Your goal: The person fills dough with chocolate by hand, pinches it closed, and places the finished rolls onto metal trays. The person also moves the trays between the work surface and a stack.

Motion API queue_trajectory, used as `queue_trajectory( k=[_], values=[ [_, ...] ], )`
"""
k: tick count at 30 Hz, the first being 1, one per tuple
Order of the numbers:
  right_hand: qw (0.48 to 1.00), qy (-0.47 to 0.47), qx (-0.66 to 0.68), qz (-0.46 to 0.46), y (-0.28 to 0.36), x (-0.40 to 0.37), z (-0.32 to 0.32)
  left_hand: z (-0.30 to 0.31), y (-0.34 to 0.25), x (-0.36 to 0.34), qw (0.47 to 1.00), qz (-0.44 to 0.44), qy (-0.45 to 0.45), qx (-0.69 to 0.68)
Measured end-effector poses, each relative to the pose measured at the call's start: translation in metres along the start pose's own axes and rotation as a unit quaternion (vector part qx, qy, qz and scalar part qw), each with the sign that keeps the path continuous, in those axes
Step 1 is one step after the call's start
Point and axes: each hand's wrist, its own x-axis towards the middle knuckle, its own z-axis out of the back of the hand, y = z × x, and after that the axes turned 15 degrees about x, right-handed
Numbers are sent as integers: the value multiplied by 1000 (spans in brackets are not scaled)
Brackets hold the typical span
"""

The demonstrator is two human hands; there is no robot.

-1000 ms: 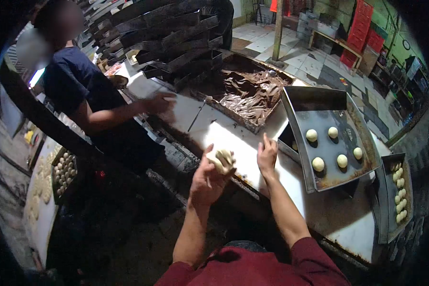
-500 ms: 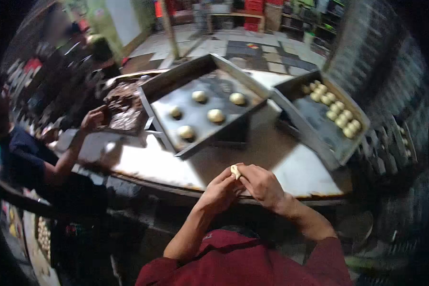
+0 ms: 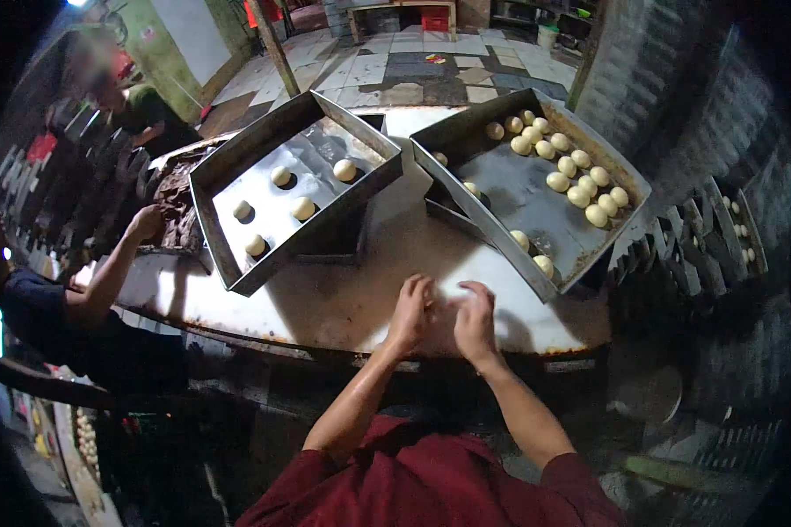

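My left hand [image 3: 410, 314] is over the near part of the table, fingers bent forward and slightly inward. No dough shows in it. Facing it across a small gap, my right hand [image 3: 475, 323] is a little blurred, its fingers curved and apart from the left ones. Pale light falls on the tabletop between them. Ahead to the left, a metal tray [image 3: 277, 263] holds several round dough balls [image 3: 302, 208]. A second metal tray [image 3: 492, 224], ahead to the right, carries more dough balls [image 3: 578, 196], mostly grouped along its far right side.
Both trays rest tilted on the white worktable [image 3: 325, 312]. At the left, a co-worker's arm [image 3: 114, 263] reaches to a dark brown mass [image 3: 180, 206]. Another person [image 3: 145, 114] is behind it. More trays with dough balls [image 3: 736, 224] stand at the far right.
My hands have come apart, and the piece of dough they pinched is no longer visible. The view has shifted, showing both trays farther left and more of the right tray.
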Motion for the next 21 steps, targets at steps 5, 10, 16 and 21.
queue_trajectory(
  k=[5,10,16,21],
  values=[
    [988,14,123,-87,-14,36,-89,77,20,-27,989,69,-23,-126],
    [987,101,-17,-124,-17,-41,-51,155,94,-91,943,243,5,-226],
    [977,-24,-180,-111,-65,70,-90,185,163,-131,948,156,122,-251],
    [946,108,-202,-231,31,37,-124,233,168,-85,874,-94,317,-356]
  ],
)
